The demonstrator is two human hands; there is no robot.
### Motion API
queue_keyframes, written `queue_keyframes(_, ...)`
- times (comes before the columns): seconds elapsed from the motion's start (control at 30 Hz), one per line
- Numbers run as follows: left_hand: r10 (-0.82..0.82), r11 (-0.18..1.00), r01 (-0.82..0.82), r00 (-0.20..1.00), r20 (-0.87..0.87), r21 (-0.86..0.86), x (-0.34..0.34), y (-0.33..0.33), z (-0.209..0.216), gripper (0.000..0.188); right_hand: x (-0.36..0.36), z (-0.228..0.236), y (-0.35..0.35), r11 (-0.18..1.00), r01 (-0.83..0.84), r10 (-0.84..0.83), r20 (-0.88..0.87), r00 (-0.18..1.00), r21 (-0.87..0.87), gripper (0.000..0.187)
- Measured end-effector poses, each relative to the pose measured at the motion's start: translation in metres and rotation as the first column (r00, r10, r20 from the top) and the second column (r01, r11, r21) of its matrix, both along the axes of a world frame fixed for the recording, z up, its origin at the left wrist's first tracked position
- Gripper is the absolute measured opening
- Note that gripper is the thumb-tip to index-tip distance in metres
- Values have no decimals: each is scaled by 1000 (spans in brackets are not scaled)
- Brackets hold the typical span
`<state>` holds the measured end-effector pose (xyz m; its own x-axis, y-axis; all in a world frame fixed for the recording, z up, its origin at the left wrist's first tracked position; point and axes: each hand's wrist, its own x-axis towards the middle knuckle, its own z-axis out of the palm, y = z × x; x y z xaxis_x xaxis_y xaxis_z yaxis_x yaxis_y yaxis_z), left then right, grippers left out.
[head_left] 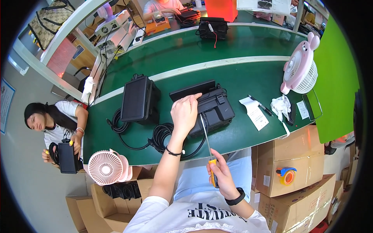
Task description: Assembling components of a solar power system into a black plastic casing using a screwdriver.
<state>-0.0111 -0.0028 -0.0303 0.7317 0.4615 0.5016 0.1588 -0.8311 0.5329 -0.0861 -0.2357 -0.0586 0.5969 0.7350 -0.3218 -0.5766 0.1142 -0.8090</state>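
A black box-shaped device (220,112) with a latch on its side lies on the green tabletop in front of me. Along its far left side runs a flat black panel (193,89). My left hand (185,113) grips the device at this panel, its fingertips closed together near the top edge. In my right hand (222,174) is a screwdriver (206,135) with a yellow and black handle. Its long shaft points away from me, and the tip meets the near left part of the device, close to my left hand. The screw or hole under the tip is too small to make out.
Left stands another black device with a screen (134,100), beside coiled black cable (161,136). A paper slip (254,113), pen (261,105) and pink fan (300,68) lie or stand right. Another pink fan (107,167) is near-left, by a seated co-worker (58,120). Cardboard boxes (289,155) stand below.
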Motion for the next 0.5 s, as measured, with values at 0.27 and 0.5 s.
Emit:
queue_keyframes(0.27, -20, 1000, 20, 999, 27, -21, 4, -1, -2, 34, 13, -14, -4, 995, -28, 57, 315, 947, -94, 49)
queue_keyframes(0.5, 26, 1000, -26, 999, 35, 6, 1, -3, 0, 34, 23, 16, -10, 964, -64, 191, 503, 843, -260, 45)
